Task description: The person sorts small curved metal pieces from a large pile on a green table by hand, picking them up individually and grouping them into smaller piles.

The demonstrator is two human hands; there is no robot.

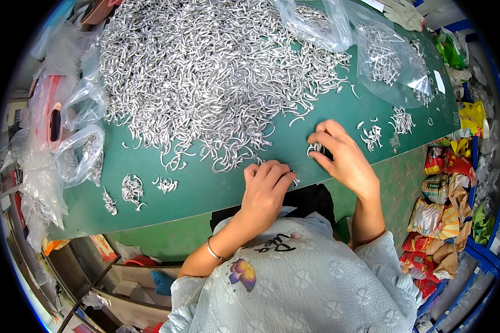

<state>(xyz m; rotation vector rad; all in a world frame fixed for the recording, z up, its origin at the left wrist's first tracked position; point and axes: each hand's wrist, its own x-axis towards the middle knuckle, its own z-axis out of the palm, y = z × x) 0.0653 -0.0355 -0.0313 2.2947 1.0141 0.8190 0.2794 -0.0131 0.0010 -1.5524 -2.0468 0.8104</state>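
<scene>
A broad heap of small curved silver metal pieces (205, 72) covers much of the green table (205, 205). My right hand (341, 152) is to the right of the heap's near tip, thumb and fingers closed around a few curved metal pieces (315, 149). By the table's near edge, my left hand (269, 188) has its fingers curled downward next to the heap's tip. A bit of silver metal (296, 181) shows beside its fingertips. Whatever lies under those fingers is hidden.
Small piles of metal pieces lie at the left (132, 190) and right (372, 137). Clear plastic bags with metal parts (391, 64) rest at the back right; more plastic bags (83, 152) line the left edge. Blue shelving (483, 258) with colourful packets stands at the right.
</scene>
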